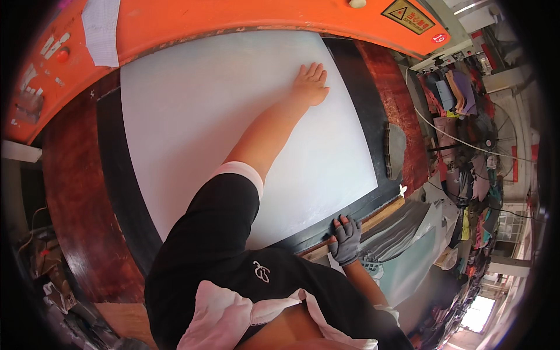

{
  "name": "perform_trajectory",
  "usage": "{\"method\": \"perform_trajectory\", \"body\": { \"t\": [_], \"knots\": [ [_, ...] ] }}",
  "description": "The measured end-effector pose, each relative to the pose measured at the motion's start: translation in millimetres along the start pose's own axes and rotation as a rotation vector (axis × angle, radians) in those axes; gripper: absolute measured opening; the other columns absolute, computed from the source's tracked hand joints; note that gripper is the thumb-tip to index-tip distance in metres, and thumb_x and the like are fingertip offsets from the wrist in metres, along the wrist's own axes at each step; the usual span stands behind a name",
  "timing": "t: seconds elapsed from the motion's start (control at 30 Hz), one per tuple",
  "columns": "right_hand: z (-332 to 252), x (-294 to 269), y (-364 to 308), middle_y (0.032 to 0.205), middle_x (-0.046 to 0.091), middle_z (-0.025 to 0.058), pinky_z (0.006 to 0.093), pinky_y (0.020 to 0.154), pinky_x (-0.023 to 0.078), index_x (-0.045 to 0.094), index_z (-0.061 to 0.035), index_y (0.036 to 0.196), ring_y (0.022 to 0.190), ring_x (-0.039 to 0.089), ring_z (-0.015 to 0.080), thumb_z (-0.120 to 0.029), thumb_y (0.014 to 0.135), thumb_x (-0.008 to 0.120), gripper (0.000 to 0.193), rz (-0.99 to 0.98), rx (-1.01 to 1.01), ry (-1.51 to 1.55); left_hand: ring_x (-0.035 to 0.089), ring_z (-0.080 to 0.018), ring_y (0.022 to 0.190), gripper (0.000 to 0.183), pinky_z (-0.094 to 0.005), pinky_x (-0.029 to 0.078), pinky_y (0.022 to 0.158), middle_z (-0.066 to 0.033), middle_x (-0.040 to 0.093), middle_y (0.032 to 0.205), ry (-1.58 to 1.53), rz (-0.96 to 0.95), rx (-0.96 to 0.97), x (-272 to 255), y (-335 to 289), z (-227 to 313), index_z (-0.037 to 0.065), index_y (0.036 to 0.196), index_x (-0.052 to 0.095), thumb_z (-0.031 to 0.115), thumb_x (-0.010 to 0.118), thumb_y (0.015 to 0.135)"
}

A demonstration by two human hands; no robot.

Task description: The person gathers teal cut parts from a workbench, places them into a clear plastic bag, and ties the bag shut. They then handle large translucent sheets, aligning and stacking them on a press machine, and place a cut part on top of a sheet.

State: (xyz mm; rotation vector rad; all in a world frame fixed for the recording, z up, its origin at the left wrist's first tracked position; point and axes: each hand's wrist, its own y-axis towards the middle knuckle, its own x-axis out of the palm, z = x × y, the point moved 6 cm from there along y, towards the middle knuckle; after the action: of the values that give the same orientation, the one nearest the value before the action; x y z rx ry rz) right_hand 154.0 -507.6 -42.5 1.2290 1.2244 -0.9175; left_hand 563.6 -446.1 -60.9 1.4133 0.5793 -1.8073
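Observation:
A large white sheet (233,105) lies flat over a black board (119,163). My left hand (312,86), bare, is stretched palm down on the sheet's far right part, its fingers spread and nothing held. At the board's near right edge is my right hand (347,240), in a grey glove that leaves the fingertips bare. Its slightly bent fingers rest on the edge beside a wooden strip (382,216), apart from the sheet; the underside of this hand is hidden. A grey curved piece with a dark, notched rim (396,151) sits on the board's right side.
An orange machine beam (204,26) crosses the far side, with a warning label (407,16) and a hanging white paper (101,35). Dark red table surfaces (76,198) flank the board. Stacked grey sheets (396,230) and a pale blue basket (372,269) stand at right, near hanging coloured pieces (461,90).

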Motion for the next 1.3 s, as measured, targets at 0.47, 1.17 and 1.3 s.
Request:
{"method": "perform_trajectory", "body": {
  "t": [0.47,1.17,1.3],
  "knots": [
    [-5,-3,-7,0.107,0.052,0.0165,0.0492,0.084,0.034,0.053,-0.0024,0.107,0.096,0.049,0.0356,-0.031,0.08,0.046,0.04,0.148,-0.137,0.054,0.007,-0.0228,0.137,0.061,-0.0449,0.008,0.109,-0.011,0.014,0.147,-0.088,-0.139,0.227,11,-231,90,0.004,0.137,0.026,0.042,0.036,0.091],
    [10,-13,-25,0.093,0.056,0.0113,0.0427,0.073,0.037,0.06,-0.007,0.086,0.087,0.052,0.029,-0.022,0.07,0.059,0.022,0.309,-0.303,0.287,0.028,-0.0348,0.127,0.053,-0.0532,0.025,0.099,-0.0194,0.033,0.137,0.154,0.536,-0.924,-37,-571,-11,0.007,0.131,0.038,0.037,0.045,0.088],
    [13,-15,-26,0.092,0.057,0.0104,0.0421,0.074,0.038,0.059,-0.0078,0.082,0.086,0.053,0.027,-0.022,0.07,0.061,0.019,0.332,-0.305,0.298,0.023,-0.0327,0.131,0.054,-0.0556,0.02,0.101,-0.0176,0.026,0.141,0.416,0.318,-0.937,-35,-549,12,0.006,0.132,0.036,0.036,0.044,0.089]
  ]
}}
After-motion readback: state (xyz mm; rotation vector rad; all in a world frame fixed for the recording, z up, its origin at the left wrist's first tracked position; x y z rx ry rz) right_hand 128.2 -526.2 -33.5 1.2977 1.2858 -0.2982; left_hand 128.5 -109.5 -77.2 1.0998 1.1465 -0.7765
